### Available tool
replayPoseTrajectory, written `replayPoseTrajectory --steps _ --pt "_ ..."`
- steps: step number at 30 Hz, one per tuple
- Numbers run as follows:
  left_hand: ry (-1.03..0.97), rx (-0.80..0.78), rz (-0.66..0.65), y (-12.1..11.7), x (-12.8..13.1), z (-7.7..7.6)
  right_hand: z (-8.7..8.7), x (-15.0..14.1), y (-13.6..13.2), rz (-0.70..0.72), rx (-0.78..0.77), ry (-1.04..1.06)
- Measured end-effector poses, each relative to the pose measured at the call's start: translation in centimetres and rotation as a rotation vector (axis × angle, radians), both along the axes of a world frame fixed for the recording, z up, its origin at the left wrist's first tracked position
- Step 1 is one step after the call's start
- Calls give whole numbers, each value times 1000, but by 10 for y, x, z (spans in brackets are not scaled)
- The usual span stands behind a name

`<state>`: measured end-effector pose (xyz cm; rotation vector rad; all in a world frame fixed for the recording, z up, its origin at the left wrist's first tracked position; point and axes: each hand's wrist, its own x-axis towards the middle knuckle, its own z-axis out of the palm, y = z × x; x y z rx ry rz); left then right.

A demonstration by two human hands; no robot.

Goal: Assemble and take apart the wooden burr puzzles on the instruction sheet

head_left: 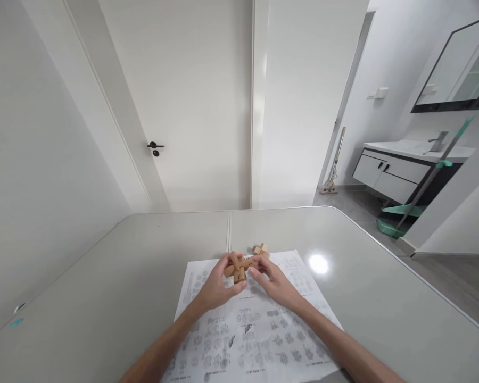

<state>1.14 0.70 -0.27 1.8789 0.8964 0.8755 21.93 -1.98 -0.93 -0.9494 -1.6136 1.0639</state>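
Between my two hands, above the upper part of a printed sheet, is a brown wooden interlocking puzzle (239, 270) with crossed pieces and dark marks on them. My left hand (219, 284) grips it from the left, with the thumb below and the fingers at the top. My right hand (274, 279) pinches the bar that sticks out to the right. Just beyond my right fingers, a lighter wooden puzzle (261, 248) of crossed blocks stands at the sheet's far edge. The printed sheet (249, 346) shows rows of small puzzle drawings under my forearms.
The grey table (104, 287) has a seam (229, 231) near its middle and a rounded far edge. Past it stand a white door (191, 106) with a black handle (155, 145), a mop (335, 165), a sink cabinet (391, 167) and a green dustpan (395, 226).
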Motion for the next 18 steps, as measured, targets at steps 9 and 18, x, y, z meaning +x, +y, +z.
replayPoseTrajectory --steps 9,18 --pt "108 16 34 -8 4 4 -7 -8 -4 42 16 51" --pt "97 12 32 -8 5 12 -8 -3 -3 -14 94 -80"
